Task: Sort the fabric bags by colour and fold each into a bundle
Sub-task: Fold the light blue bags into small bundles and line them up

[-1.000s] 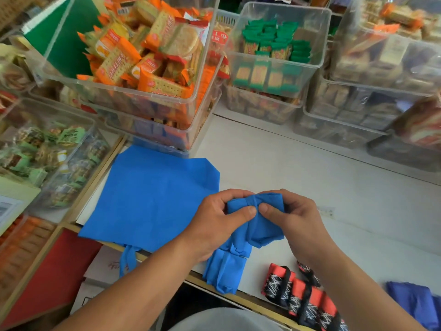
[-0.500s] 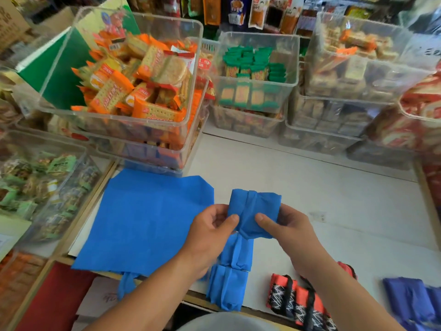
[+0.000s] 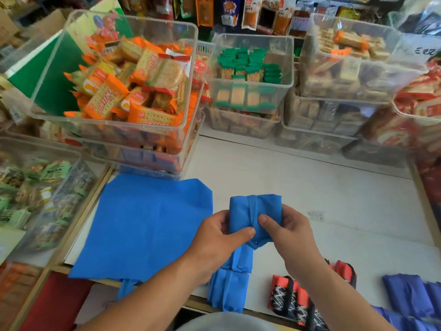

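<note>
Blue bundle is sitting between the left hand and right hand, both pinching it above the white counter. One flat blue bag is lying left, overhanging the front edge. Two folded blue bags are resting at that edge. Bare counter is stretching beyond and rightward.

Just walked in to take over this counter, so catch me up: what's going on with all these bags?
A person is folding a blue fabric bag into a bundle, gripping it with the left hand and right hand above the white counter. A flat blue bag lies to its left, not yet folded. Finished blue bundles sit at the near edge, red-and-black bundles beside them, darker blue bundles far right.
</note>
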`<state>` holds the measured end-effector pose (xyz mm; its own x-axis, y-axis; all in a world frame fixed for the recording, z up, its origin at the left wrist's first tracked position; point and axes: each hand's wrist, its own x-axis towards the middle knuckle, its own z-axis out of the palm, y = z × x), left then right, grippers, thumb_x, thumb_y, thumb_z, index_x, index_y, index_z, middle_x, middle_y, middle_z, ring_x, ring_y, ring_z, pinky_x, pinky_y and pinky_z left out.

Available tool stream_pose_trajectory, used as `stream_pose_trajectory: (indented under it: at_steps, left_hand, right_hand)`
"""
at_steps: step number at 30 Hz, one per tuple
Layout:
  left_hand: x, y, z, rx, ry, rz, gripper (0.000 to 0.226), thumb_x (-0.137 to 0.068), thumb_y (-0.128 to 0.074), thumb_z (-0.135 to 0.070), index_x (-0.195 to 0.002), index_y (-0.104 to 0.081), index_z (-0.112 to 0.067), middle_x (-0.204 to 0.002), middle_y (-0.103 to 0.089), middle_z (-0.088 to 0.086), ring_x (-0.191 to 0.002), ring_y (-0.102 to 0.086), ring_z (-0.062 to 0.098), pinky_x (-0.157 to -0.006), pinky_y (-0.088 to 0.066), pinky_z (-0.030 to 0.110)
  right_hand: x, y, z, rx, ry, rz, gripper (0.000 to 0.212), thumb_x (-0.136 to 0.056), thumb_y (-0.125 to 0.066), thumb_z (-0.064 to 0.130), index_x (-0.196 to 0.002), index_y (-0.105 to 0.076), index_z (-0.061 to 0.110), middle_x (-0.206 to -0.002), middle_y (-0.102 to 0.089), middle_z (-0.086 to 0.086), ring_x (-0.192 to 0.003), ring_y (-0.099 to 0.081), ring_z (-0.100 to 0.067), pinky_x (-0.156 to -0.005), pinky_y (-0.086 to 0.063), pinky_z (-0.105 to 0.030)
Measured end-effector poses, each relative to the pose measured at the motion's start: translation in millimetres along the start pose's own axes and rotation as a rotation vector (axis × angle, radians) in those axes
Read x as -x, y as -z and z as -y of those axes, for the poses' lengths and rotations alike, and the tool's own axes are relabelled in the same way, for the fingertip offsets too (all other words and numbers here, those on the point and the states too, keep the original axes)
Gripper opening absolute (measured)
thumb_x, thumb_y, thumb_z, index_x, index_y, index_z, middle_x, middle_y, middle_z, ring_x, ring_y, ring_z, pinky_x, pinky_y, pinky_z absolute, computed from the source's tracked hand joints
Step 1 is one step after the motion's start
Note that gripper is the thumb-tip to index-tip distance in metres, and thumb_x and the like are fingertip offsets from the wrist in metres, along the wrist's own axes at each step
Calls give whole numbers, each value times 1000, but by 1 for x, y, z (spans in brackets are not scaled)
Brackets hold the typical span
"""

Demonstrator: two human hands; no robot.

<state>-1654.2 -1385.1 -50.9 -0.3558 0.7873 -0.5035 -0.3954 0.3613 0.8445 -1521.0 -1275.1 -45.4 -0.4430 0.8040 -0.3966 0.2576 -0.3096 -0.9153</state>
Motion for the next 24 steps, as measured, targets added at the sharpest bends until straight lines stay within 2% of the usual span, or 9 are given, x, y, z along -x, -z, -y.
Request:
stream_pose_trajectory:
  at_steps: [2, 5, 10, 13, 15, 17, 21, 24]
  left_hand:
    - [2, -4, 0, 26, 10, -29, 29, -89, -79, -10, -117, -71, -16, -108, -79, 1, -105, -75, 18, -99, -58, 43]
    - [1, -10, -1, 49, 11, -76, 30, -88, -80, -10, -116, -71, -16, -106, -79, -1, -102, -75, 17, -96, -59, 42]
    - [0, -14, 2, 6, 12, -130, 33, -85, -84, -13, -115, -70, -17, -104, -79, -3, -99, -76, 15, -91, -61, 39]
    - [-5, 0, 8, -62, 43, -103, 35, -85, -83, -8, -117, -68, -15, -105, -79, -1, -100, -76, 15, -89, -62, 36]
    - [-13, 15, 15, -38, 91, -83, 36, -85, -83, -9, -118, -69, -11, -109, -78, 5, -103, -75, 21, -93, -61, 42]
    - [-21, 26, 24, -23, 126, -110, 34, -86, -83, -10, -117, -70, -10, -110, -78, 8, -103, -75, 24, -95, -60, 47]
    - [-41, 32, 42, -22, 182, -153, 26, -92, -76, -14, -117, -68, -11, -106, -78, 5, -99, -76, 18, -94, -61, 39]
    - [-59, 47, 66, -241, 186, -277, 25, -96, -72, -26, -119, -65, -19, -114, -71, -2, -104, -70, 13, -97, -58, 36]
  right_hand:
    - [-1, -1, 0, -1, -6, -5, 17, -97, -65, 1, -103, -75, 13, -96, -79, -7, -94, -76, -26, -80, -61, -40]
    - [-1, -4, 1, -54, -16, -38, 14, -98, -64, 1, -101, -75, 10, -92, -79, -6, -85, -76, -19, -67, -58, -24]
    - [1, -6, -3, -86, -46, -36, 11, -99, -64, 4, -103, -73, 9, -92, -79, -4, -84, -76, -16, -64, -56, -19]
    - [6, -3, -14, -81, -103, 36, 14, -99, -67, 10, -112, -69, 13, -98, -80, -4, -94, -77, -22, -76, -61, -29]
    - [3, 0, -25, -119, -196, 79, 21, -96, -71, 14, -116, -64, 14, -102, -80, -8, -95, -77, -27, -87, -61, -42]
    - [-7, 3, -40, -68, -241, 79, 24, -94, -74, 15, -116, -66, 9, -106, -79, -10, -97, -77, -26, -91, -61, -50]
    - [-35, 3, -74, -33, -283, 29, 18, -94, -74, 11, -111, -72, 7, -103, -79, -8, -99, -76, -26, -89, -62, -51]
    - [-60, -1, -96, 23, -292, -97, 13, -95, -72, 11, -108, -72, 9, -99, -78, -7, -91, -75, -23, -79, -63, -41]
